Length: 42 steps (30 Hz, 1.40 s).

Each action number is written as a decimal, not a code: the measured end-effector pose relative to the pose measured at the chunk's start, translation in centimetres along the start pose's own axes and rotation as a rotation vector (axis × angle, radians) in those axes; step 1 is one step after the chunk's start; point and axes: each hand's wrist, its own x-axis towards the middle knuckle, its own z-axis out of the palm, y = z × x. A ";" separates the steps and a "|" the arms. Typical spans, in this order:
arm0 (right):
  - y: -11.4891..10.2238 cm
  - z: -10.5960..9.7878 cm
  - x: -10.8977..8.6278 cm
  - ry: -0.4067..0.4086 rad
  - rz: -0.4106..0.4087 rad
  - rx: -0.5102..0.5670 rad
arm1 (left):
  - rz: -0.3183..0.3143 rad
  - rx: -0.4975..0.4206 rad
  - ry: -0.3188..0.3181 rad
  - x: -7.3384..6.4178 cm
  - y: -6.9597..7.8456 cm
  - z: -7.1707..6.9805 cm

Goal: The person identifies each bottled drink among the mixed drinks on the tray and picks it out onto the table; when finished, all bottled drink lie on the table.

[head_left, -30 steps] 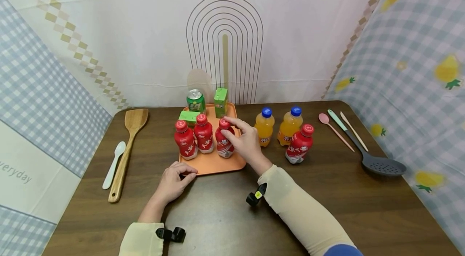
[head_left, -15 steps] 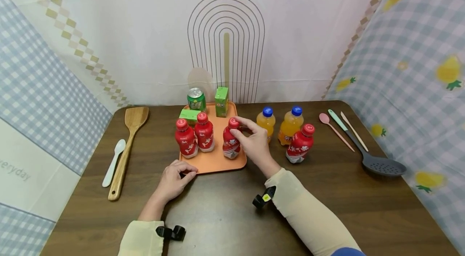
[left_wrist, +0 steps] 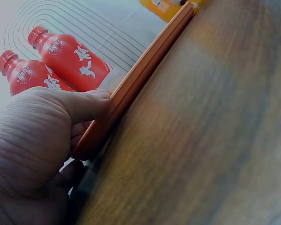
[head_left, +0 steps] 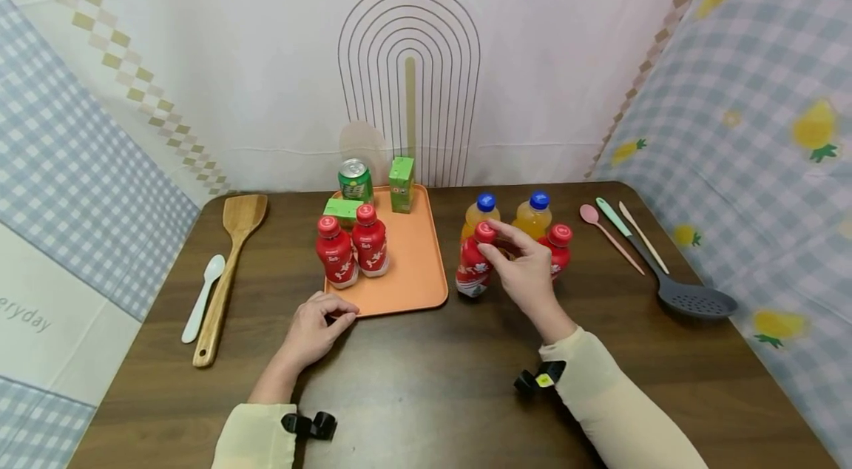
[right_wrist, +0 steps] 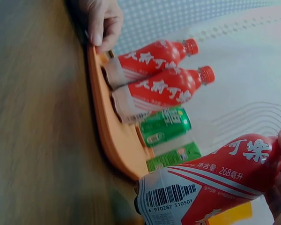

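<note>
Since the earlier frame, we saw the red bottle point(head_left: 472, 268) move from over the orange tray point(head_left: 416, 291) to just beyond its right edge. There it stood or hung (we couldn't tell which), nearly upright, left of the nearer right hand point(head_left: 529, 280), whose thumb and fingers pinched its top, forearm slanting in. The left hand point(head_left: 313, 330) pinched the tray's near-left corner.

Soft, even light fills the head view, with pale glare on the surface point(head_left: 393, 410) toward its near edge. Both wrist views are dimmer: the surface blurs, the cloth point(right_wrist: 253, 84) looks washed out, and shadow darkens beneath the tray point(left_wrist: 135, 79).
</note>
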 end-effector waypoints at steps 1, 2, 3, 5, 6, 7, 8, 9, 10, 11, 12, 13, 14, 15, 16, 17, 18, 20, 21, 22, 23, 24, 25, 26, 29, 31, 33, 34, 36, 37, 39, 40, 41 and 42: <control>0.1 -0.4 -0.2 0.001 0.002 -0.016 | -0.004 -0.001 -0.001 0.0 0.0 0.0; 0.2 -0.7 -0.3 0.001 0.005 -0.031 | -0.007 0.001 0.000 -0.1 0.0 -0.1; 0.3 -1.0 -0.5 0.001 0.005 -0.036 | -0.010 0.002 0.000 -0.1 0.0 -0.1; 0.6 -1.4 -0.7 -0.002 0.010 -0.047 | -0.015 0.005 0.002 -0.2 -0.1 -0.1; 0.7 -1.6 -0.8 -0.005 0.013 -0.045 | -0.017 0.007 0.003 -0.3 -0.1 -0.1; 0.8 -1.7 -0.9 -0.008 0.016 -0.045 | -0.018 0.010 0.005 -0.3 -0.1 -0.1; 0.9 -1.7 -1.0 -0.010 0.018 -0.041 | -0.020 0.014 0.005 -0.4 -0.2 -0.1; 0.9 -1.8 -1.1 -0.012 0.022 -0.039 | -0.022 0.016 0.005 -0.4 -0.2 0.0; 1.0 -1.8 -1.2 -0.013 0.026 -0.040 | -0.023 0.016 0.005 -0.4 -0.2 0.0; 1.1 -1.8 -1.3 -0.014 0.028 -0.038 | -0.024 0.018 0.004 -0.5 -0.2 0.1; 1.1 -1.7 -1.4 -0.013 0.030 -0.038 | -0.024 0.020 0.004 -0.5 -0.3 0.1; 1.2 -1.7 -1.5 -0.011 0.032 -0.037 | -0.023 0.020 0.004 -0.5 -0.3 0.2; 1.2 -1.6 -1.5 -0.008 0.030 -0.035 | -0.023 0.019 0.003 -0.5 -0.3 0.2; 1.3 -1.5 -1.6 -0.005 0.029 -0.036 | -0.020 0.019 0.002 -0.5 -0.3 0.3; 1.3 -1.4 -1.6 -0.001 0.024 -0.036 | -0.018 0.019 0.002 -0.5 -0.3 0.3; 1.3 -1.3 -1.6 0.003 0.020 -0.038 | -0.017 0.020 0.001 -0.5 -0.3 0.3; 1.4 -1.3 -1.6 0.007 0.014 -0.041 | -0.014 0.019 0.002 -0.4 -0.3 0.4; 1.6 -1.1 -1.6 0.017 -0.001 -0.044 | -0.013 0.019 0.000 -0.4 -0.2 0.4; 1.6 -1.1 -1.6 0.021 -0.009 -0.048 | -0.011 0.019 -0.001 -0.3 -0.2 0.4; 1.7 -1.0 -1.5 0.026 -0.018 -0.052 | -0.009 0.019 -0.001 -0.3 -0.2 0.4; 1.8 -0.9 -1.5 0.032 -0.026 -0.059 | -0.009 0.020 -0.002 -0.2 -0.1 0.3; 1.9 -0.9 -1.5 0.039 -0.036 -0.067 | -0.008 0.021 -0.003 -0.2 -0.1 0.3; 1.9 -0.8 -1.5 0.045 -0.044 -0.078 | -0.008 0.021 -0.003 -0.1 -0.1 0.3; 2.0 -0.7 -1.5 0.050 -0.052 -0.089 | -0.008 0.022 -0.004 -0.1 0.0 0.2; 2.0 -0.5 -1.4 0.067 -0.075 -0.120 | -0.009 0.023 -0.002 0.0 0.0 0.1; 2.0 -0.4 -1.3 0.073 -0.091 -0.131 | -0.011 0.023 -0.003 0.0 0.0 0.1; 2.1 -0.3 -1.3 0.079 -0.105 -0.140 | -0.011 0.023 -0.005 0.0 0.0 0.0; 2.1 -0.3 -1.3 0.080 -0.111 -0.146 | -0.012 0.024 -0.007 0.0 0.0 0.0; 2.2 -0.3 -1.2 0.084 -0.119 -0.166 | -0.013 0.026 -0.009 0.0 0.0 0.0; 2.3 -0.3 -1.2 0.085 -0.119 -0.173 | -0.012 0.026 -0.009 0.0 0.0 0.0; 2.3 -0.3 -1.2 0.090 -0.122 -0.189 | -0.011 0.025 -0.008 0.0 0.0 0.0; 2.3 -0.3 -1.1 0.093 -0.124 -0.197 | -0.008 0.026 -0.006 0.1 0.0 0.0; 2.3 -0.3 -1.1 0.096 -0.126 -0.201 | -0.006 0.025 -0.004 0.1 0.1 0.0; 2.8 -0.3 -1.1 0.097 -0.130 -0.197 | -0.005 0.025 -0.004 0.1 0.1 0.0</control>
